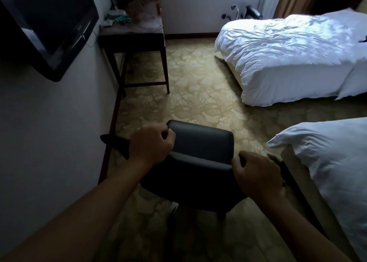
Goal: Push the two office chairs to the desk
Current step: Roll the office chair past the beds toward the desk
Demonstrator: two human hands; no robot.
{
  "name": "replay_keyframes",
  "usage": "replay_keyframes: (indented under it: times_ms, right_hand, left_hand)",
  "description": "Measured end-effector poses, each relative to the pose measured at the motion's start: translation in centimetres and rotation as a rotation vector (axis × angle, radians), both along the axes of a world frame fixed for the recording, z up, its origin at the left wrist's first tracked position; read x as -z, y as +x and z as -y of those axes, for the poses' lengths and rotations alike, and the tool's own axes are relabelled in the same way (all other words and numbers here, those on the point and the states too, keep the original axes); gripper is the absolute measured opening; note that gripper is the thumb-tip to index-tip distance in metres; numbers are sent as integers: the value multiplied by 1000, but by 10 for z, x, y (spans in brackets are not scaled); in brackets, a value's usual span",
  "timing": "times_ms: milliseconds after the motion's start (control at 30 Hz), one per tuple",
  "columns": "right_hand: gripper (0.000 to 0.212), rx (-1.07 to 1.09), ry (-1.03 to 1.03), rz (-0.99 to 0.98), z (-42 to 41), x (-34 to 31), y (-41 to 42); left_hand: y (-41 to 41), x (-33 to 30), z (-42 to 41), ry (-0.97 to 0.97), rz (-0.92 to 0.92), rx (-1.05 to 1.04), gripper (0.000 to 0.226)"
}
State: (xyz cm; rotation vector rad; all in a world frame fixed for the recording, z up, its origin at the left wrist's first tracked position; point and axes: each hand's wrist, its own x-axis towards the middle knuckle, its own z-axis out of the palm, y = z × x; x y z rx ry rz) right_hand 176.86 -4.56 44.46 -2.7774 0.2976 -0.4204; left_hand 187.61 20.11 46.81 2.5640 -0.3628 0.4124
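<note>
Right now both hands are clamped on one chair: the left hand (152, 145) curls its fingers over the top left corner of the backrest, and the right hand (258, 175) grips the right edge of the same backrest, thumb tucked in front. The office chair (200, 142), dark and padded, sits low in the view at about six o'clock, its armrests poking out at either side and its base mostly hidden under the seat. From there the patterned carpet (198, 83) runs open toward the desk (133, 37), a dark wooden table against the wall at about eleven o'clock, well apart from the chair. So this looks like the step of pushing a chair, with most of the way to the desk yet to cover; only one chair shows, so I cannot tell whether it is the first or the second. The next move calls for a steady forward push, steered slightly left to line the seat up with the gap between the desk legs while keeping clear of the wall-mounted television (47, 23) at ten o'clock and the bed (288, 59) at two o'clock. A second bed (327, 162) lies just beside the right hand at four o'clock. No brand, label or writing can be read; the clutter on the desk is too dim to make out.
</note>
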Motion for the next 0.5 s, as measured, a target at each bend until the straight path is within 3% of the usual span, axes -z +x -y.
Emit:
replay_keyframes:
  times_ms: [367,500]
  right_hand:
    - [34,75,-4,-47,1,6,187]
    - [36,48,26,2,-2,8,259]
  left_hand:
    - [184,7,0,-40,27,-55,32]
    - [254,8,0,-31,34,-196,34]
